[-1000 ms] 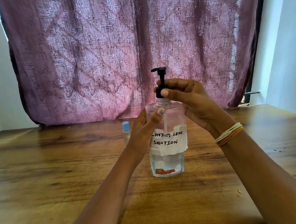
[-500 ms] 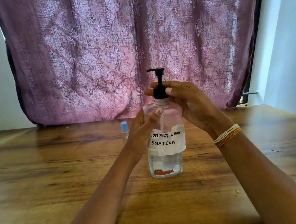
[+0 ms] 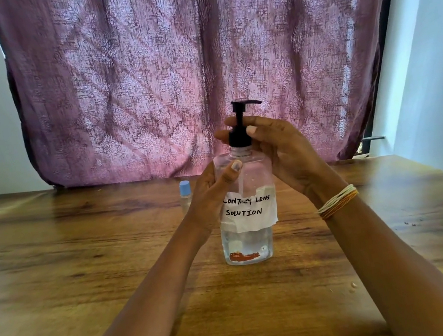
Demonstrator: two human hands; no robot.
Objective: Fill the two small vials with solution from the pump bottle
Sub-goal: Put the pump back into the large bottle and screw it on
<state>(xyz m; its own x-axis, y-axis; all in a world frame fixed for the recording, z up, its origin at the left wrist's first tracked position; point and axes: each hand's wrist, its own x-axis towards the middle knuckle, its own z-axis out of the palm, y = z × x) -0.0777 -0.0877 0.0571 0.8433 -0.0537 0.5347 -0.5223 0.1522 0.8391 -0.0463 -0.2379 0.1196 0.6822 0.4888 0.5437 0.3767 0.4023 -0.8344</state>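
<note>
A clear pump bottle [image 3: 248, 243] with a white paper label reading "contact lens solution" stands upright mid-table. Its black pump head [image 3: 239, 124] has the nozzle pointing right. My left hand [image 3: 213, 195] wraps the bottle's left shoulder, thumb across the front. My right hand [image 3: 278, 147] grips the black pump collar with thumb and fingers. One small vial with a light blue cap [image 3: 185, 192] stands just behind my left hand, its body mostly hidden. A second vial is not visible.
The wooden table [image 3: 86, 276] reaches to a mauve patterned curtain [image 3: 170, 74] at the back. White walls flank both sides. A few droplets or crumbs [image 3: 352, 286] lie on the table at the right. Bangles circle my right wrist.
The pump nozzle has turned from pointing left to pointing right as my right hand twisted the collar. My left hand kept its hold on the bottle.
</note>
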